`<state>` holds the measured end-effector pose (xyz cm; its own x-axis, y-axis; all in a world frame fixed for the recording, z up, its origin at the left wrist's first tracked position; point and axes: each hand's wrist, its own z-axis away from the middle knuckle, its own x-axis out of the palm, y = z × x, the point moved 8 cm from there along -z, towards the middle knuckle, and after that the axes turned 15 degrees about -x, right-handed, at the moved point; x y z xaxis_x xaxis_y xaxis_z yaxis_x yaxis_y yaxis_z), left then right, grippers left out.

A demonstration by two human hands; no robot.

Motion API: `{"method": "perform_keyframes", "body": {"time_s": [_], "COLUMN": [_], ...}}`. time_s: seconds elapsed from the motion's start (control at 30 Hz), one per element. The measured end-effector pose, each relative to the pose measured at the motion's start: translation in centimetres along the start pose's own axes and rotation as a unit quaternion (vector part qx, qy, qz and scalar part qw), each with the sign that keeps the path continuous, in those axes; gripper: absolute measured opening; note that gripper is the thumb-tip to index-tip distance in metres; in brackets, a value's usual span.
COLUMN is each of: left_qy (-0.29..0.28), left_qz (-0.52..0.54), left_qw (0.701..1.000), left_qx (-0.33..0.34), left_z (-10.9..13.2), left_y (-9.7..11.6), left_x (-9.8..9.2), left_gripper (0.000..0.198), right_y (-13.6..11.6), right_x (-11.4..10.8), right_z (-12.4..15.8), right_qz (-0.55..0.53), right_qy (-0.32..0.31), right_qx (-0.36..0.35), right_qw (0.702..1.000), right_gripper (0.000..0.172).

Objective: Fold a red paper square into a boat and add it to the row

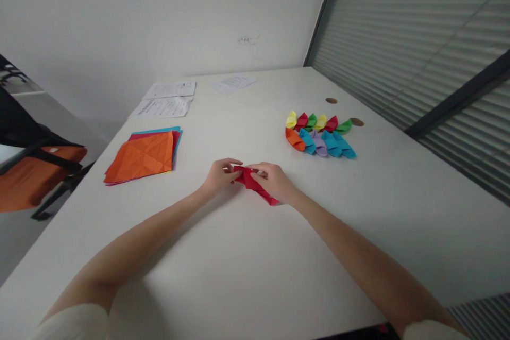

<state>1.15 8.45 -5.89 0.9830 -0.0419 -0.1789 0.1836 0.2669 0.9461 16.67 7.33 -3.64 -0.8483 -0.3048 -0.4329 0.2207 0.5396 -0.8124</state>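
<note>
A folded piece of red paper lies on the white table in the middle of the view. My left hand pinches its left end with curled fingers. My right hand lies over its right part, fingers closed on it, and a red corner sticks out under the palm. Both forearms reach in from the bottom edge.
A stack of coloured square sheets, orange on top, lies to the left. Several folded paper shapes in two rows sit to the right. Printed white sheets lie at the far side. An orange chair stands left of the table.
</note>
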Motion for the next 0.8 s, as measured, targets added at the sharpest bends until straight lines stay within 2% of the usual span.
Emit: {"method": "perform_keyframes", "body": {"time_s": [0.13, 0.33, 0.5, 0.7, 0.8], "left_qy": [-0.006, 0.0, -0.001, -0.042, -0.068], "left_qz": [-0.058, -0.062, -0.009, 0.083, 0.083], "left_qw": [0.998, 0.998, 1.0, 0.994, 0.993], "left_qx": [0.023, 0.03, 0.005, -0.052, -0.058], "left_z": [-0.1, -0.1, -0.2, -0.2, -0.1], "left_y": [0.0, 0.1, -0.3, -1.1, -1.1], "left_x": [0.2, 0.2, 0.2, 0.6, 1.1], "left_gripper": [0.019, 0.013, 0.007, 0.016, 0.013], "right_y": [-0.5, -1.6, -2.2, -1.5, -1.4], "right_x": [-0.1, -0.1, 0.4, 0.3, 0.5], "right_z": [-0.1, -0.2, -0.2, -0.1, 0.0], "right_qz": [0.03, 0.111, 0.135, 0.137, 0.117], "right_qy": [-0.029, -0.066, -0.073, -0.063, -0.063], "right_qx": [-0.017, -0.04, -0.058, -0.038, -0.041], "right_qw": [0.999, 0.991, 0.986, 0.988, 0.99], "right_gripper": [0.029, 0.03, 0.035, 0.033, 0.033]}}
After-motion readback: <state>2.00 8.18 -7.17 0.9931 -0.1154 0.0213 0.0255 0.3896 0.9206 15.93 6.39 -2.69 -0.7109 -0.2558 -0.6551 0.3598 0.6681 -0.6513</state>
